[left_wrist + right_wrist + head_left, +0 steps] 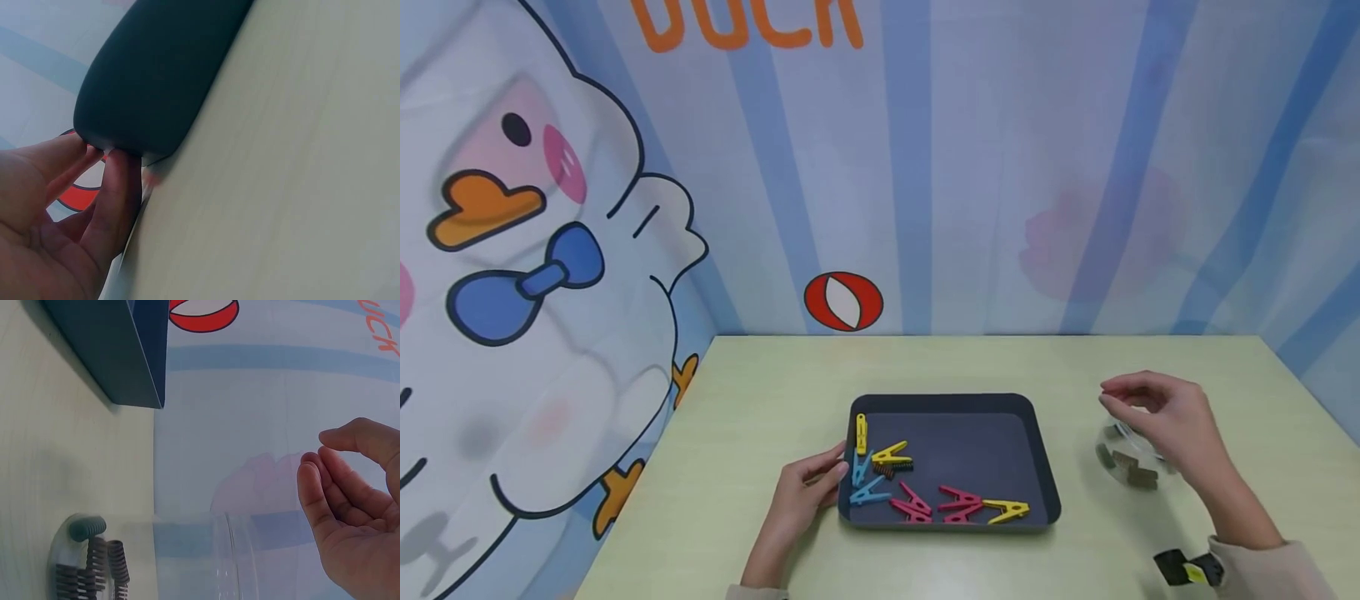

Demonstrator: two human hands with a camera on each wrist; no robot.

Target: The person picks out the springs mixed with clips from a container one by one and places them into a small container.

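At its left edge, a dark grey tray [977, 454] is gripped by my left hand [805, 496]; the left wrist view shows thumb and fingers at the tray's end [144, 81]. Inside lie yellow, blue and pink clothespins [957, 497], mostly along the left and near sides. Small dark ridged pieces [883, 472] sit among them. My right hand [1172, 421] hovers over a clear jar [1108, 442], holding nothing, its fingers loosely bent and thumb apart from the fingertips in the right wrist view. More dark ridged, coil-like pieces [97, 559] lie at the jar's bottom.
The pale wooden table [760, 392] meets a printed backdrop [970, 167] at its far edge. A large duck drawing [617, 350] covers the left side of the backdrop. Right of the tray stands the jar, with table surface between them.
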